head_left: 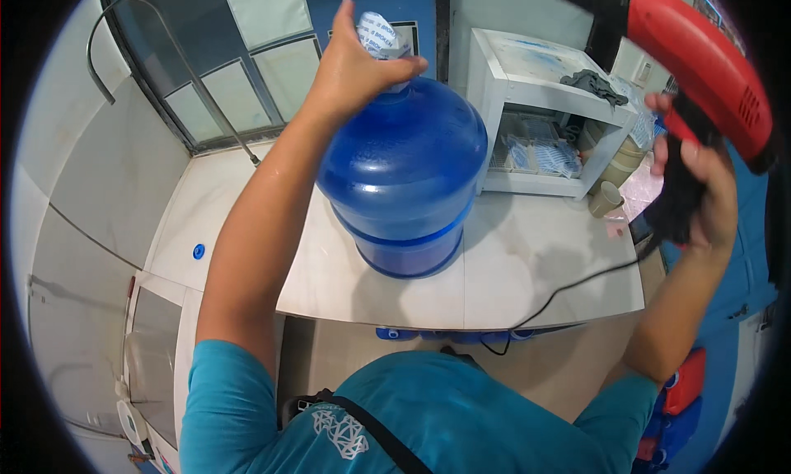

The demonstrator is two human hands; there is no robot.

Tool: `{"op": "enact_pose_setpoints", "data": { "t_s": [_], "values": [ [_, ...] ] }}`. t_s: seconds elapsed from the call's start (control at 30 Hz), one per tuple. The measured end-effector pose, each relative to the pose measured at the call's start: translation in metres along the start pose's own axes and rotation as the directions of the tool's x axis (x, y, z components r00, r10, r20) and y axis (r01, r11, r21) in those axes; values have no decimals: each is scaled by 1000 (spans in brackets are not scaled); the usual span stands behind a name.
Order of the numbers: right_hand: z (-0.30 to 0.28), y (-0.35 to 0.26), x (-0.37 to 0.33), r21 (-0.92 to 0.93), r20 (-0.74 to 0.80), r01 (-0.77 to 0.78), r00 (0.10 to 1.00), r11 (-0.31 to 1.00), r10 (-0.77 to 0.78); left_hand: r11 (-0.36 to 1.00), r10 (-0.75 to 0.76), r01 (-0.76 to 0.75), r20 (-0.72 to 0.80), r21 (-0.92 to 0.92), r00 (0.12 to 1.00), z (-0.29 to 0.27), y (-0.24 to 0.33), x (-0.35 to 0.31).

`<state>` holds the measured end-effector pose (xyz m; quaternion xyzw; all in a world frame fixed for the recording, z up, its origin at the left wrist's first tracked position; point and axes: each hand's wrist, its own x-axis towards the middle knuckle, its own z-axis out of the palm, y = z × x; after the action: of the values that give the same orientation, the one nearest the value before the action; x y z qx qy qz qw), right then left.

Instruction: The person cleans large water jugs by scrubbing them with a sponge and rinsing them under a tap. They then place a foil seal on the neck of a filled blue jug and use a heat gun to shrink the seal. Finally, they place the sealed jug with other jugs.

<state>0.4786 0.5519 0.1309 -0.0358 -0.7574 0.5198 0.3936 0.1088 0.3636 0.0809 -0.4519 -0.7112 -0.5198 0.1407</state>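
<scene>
A large blue water jug (404, 157) stands upright on the white counter in front of me. Over its neck sits a white printed plastic shrink seal (379, 37). My left hand (350, 70) is closed around the seal at the neck, its thumb reaching across the front and one finger pointing up along the far side. Raised at the right, my right hand (709, 185) grips the black handle of a red heat gun (692, 58). The gun's dark nozzle points left, apart from the jug, and its tip is cut off by the top of the picture.
A black cord (577, 280) hangs from the gun across the counter (527, 260) and over its front edge. Right of the jug stands a white shelf unit (535, 86) with a grey cloth (593, 85) on top. A blue cap (198, 251) and a bent metal pipe (194, 74) are at the left.
</scene>
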Motion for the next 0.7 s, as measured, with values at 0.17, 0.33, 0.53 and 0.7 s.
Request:
{"op": "enact_pose_setpoints", "data": {
  "t_s": [0.17,0.33,0.53,0.7],
  "values": [
    [49,-12,-27,-46,-8,-45,999,998,45,963,-69,101,134,-251,989,-13,-3,-13],
    [58,-24,-34,-76,47,-78,996,994,82,984,-173,170,-71,-46,982,3,17,-26],
    [75,-31,-25,-20,17,-127,992,992,127,974,-215,217,-27,68,976,-1,6,-10],
    [71,-20,-25,-87,45,-82,995,993,86,963,-266,268,107,-5,958,-5,13,-10]
  ]
}}
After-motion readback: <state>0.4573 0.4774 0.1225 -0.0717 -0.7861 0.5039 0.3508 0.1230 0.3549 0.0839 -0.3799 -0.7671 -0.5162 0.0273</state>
